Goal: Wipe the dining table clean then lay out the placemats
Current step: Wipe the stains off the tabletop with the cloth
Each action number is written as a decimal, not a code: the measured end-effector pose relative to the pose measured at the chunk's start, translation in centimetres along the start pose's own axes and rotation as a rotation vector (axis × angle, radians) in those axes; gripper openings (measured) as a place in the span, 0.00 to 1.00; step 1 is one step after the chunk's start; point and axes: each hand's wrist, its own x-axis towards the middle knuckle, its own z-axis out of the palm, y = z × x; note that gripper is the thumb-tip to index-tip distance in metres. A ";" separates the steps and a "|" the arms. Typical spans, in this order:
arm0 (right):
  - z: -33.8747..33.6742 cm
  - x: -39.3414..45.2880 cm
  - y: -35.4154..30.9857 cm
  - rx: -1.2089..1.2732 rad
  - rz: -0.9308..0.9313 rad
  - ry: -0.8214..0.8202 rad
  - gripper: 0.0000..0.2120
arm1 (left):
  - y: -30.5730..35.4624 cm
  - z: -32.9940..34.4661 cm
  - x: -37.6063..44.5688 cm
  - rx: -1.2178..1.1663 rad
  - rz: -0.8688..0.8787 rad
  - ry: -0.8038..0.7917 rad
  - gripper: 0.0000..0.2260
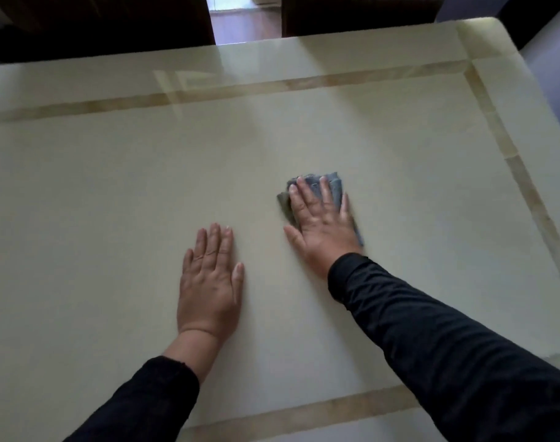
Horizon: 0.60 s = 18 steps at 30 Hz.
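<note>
Blue-grey cloth (331, 189) lies bunched directly under the right hand (323, 218), whose straight, spread fingers press it flat to the cream table (415, 250), right of centre. The left hand (210, 282) rests flat and empty on the bare top, nearer the person. Unwiped surface stretches away to the left and far edge, so the right hand is placed to sweep there. No placemats are in view.

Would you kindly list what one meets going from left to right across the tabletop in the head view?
Left hand lying flat on the dining table → right hand pressing flat on the blue-grey cloth → the tan inlay strip running along the table's right side.
</note>
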 end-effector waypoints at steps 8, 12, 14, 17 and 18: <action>-0.3 0.5 1.6 -0.038 -0.160 -0.028 0.33 | -0.2 0.0 0.0 0.009 0.005 0.002 0.29; 1.3 -3.2 -3.9 -0.019 -0.123 0.026 0.35 | -0.2 0.0 0.0 -0.015 0.007 0.012 0.29; 2.1 -6.2 -2.9 -0.076 -0.377 0.020 0.34 | -0.2 0.1 0.0 -0.022 0.009 0.010 0.28; 1.5 -5.0 0.1 -0.129 -0.498 0.006 0.33 | -0.2 0.1 -0.1 -0.028 0.012 0.004 0.28; 1.4 -4.0 0.2 -0.111 -0.393 0.013 0.33 | -0.2 0.2 -0.1 -0.031 0.011 0.001 0.28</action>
